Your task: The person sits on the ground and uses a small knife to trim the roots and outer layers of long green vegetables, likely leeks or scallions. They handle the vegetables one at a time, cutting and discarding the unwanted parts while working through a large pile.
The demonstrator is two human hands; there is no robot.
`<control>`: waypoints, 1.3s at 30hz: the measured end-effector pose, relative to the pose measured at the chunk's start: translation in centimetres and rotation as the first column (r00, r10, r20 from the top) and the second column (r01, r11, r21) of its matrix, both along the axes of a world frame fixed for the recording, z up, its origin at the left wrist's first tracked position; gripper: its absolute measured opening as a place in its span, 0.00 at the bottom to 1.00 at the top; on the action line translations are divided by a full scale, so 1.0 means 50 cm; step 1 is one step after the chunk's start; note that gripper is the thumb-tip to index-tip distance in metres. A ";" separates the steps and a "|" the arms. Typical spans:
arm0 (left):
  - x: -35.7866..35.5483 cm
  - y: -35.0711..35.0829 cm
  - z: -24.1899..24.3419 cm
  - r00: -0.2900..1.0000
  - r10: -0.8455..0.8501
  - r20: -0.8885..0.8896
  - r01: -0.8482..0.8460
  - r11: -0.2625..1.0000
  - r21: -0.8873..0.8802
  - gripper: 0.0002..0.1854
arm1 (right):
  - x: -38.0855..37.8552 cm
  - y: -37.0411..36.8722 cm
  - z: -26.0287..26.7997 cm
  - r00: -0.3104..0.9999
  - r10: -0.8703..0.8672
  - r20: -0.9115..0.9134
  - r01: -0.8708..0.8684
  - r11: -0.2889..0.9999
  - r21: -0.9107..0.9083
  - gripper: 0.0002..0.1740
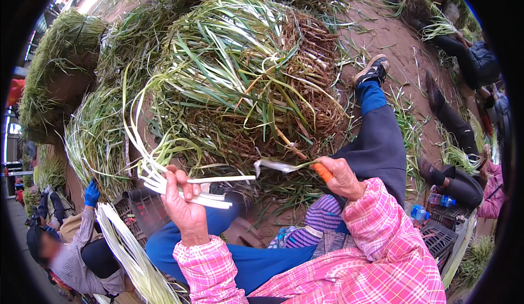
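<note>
My left hand (185, 205) grips a small bunch of pale, white-stemmed green stalks (211, 200), likely young garlic or a similar allium. Their white ends point right, and the yellow-green leaves curl up and left. One white stalk (229, 178) sticks out above the others. To the right, my right hand (342, 179) is closed on a thin, limp strip of leaf skin (282, 165) that trails left, its tip close to that stalk's end. Something orange (322, 172) shows at its fingers; whether a finger wrap or a handle is unclear. A large heap of rooted stalks (245, 70) lies before me.
Trimmed white stalks (131, 255) lean at my lower left by a dark plastic crate (141, 214). A person with a blue glove (92, 193) sits left; other people sit along the right. Bottles (418, 213) and another crate (440, 238) are at my right. Leaf scraps litter the ground.
</note>
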State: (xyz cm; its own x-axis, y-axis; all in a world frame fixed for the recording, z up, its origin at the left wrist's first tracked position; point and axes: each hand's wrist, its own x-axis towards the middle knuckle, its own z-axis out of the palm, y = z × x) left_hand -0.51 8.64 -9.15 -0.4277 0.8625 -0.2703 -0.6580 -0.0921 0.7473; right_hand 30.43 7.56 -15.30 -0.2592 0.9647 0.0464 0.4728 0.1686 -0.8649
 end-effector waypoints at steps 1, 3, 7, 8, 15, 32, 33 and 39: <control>-0.005 -0.002 0.000 0.999 -0.040 -0.022 0.040 0.999 0.012 0.07 | 0.025 0.008 -0.001 0.981 -0.096 0.166 0.110 0.991 -0.077 0.05; -0.009 -0.005 -0.002 1.000 -0.027 -0.015 0.026 0.999 -0.029 0.07 | 0.065 0.021 0.001 0.806 -0.264 0.529 0.317 0.948 -0.009 0.08; 0.017 -0.010 -0.009 0.994 -0.102 -0.034 0.102 0.995 -0.005 0.08 | 0.061 0.018 0.019 0.782 -0.049 0.621 -0.006 0.996 0.086 0.29; 0.029 -0.009 -0.010 0.993 -0.118 -0.025 0.117 0.993 -0.035 0.08 | 0.039 0.012 0.025 0.892 0.006 0.452 -0.106 0.975 0.197 0.26; 0.124 -0.025 -0.017 0.959 -0.282 0.031 0.283 0.958 -0.044 0.11 | -0.148 -0.022 0.055 0.906 0.384 -0.180 -0.407 0.907 -0.110 0.11; 0.111 -0.019 -0.022 0.925 -0.380 0.009 0.377 0.916 -0.139 0.09 | -0.054 0.091 0.106 0.907 0.041 -0.419 -0.140 0.968 -0.207 0.15; 0.107 -0.019 -0.022 0.931 -0.364 0.029 0.364 0.923 -0.127 0.09 | -0.025 0.090 0.147 0.915 0.008 -0.402 -0.071 0.987 -0.143 0.15; 0.114 -0.022 -0.025 0.925 -0.377 -0.039 0.363 0.911 -0.198 0.09 | -0.057 0.063 0.139 0.879 -0.252 -0.405 0.023 0.870 -0.492 0.15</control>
